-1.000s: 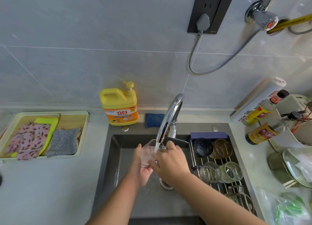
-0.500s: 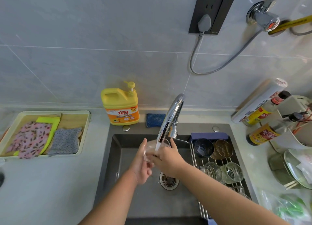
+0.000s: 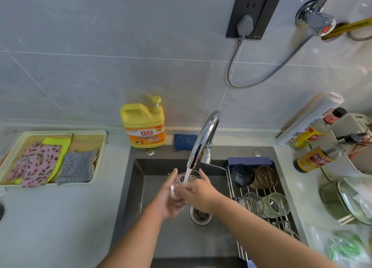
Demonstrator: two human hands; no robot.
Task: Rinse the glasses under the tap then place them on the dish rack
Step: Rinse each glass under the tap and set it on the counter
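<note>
A clear glass [image 3: 182,182] sits under the running chrome tap [image 3: 203,141], with water pouring into its mouth. My left hand [image 3: 168,199] cups the glass from the left and below. My right hand [image 3: 198,194] wraps it from the right, covering much of its body. Both hands are over the dark sink [image 3: 141,187], above the drain [image 3: 201,216]. On the roll-up dish rack [image 3: 232,189] at the sink's right lie a dark blue glass [image 3: 242,175], a brown glass [image 3: 265,176] and two clear ribbed glasses [image 3: 252,203], [image 3: 276,205].
A yellow detergent jug [image 3: 144,125] and a blue sponge [image 3: 185,142] stand behind the sink. A tray of cloths [image 3: 50,159] lies on the left counter. Sauce bottles [image 3: 314,159], a white roll [image 3: 310,119], plates [image 3: 352,199] and a green bag [image 3: 346,247] crowd the right counter.
Both hands have shifted slightly away from me with the glass, uncovering the drain. The glass stays under the water stream.
</note>
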